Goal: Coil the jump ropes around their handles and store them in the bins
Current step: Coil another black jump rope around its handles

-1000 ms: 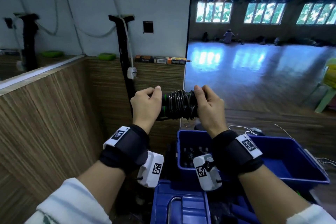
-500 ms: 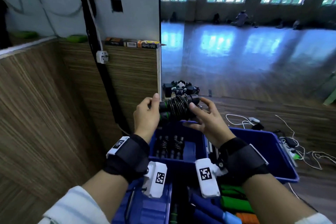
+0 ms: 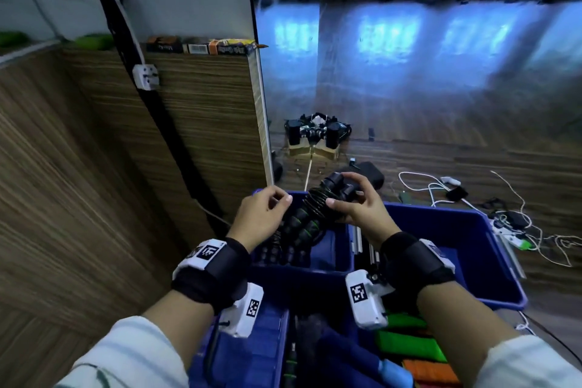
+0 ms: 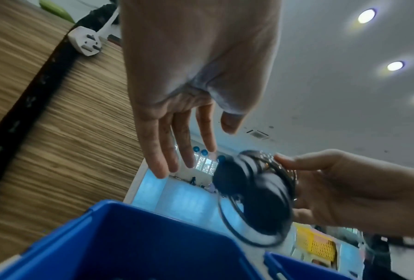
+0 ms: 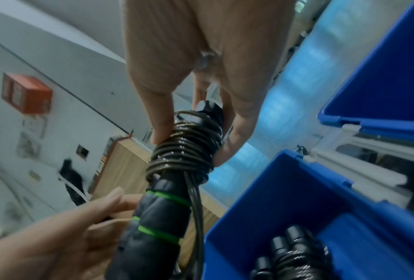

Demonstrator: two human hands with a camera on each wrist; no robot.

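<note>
- Nearest, below both wrists, a blue bin [image 3: 277, 356] holds dark handles, and beside it lie green and orange pieces [image 3: 409, 346] I cannot identify
- Right hand [image 3: 362, 208] grips the coiled jump rope [image 3: 315, 211]: thumb on the wound cord, fingers curled round the capped end, the green-banded handles slanting down toward the left hand
- Left hand [image 3: 261, 214] is relaxed and loose, fingers just off the handles; the left wrist view shows them straight, holding nothing
- Risk, as I judge it: a slack loop [image 4: 244, 235] hangs off the bundle, so a drop with only one hand gripping could snag the rim or let the coil unwind
- Under the fingers, the small blue bin [image 3: 333, 258] already holds several coiled ropes [image 5: 294, 255]
- Right of the fingers, the large blue bin [image 3: 491, 280] shows a bare floor where visible
</note>
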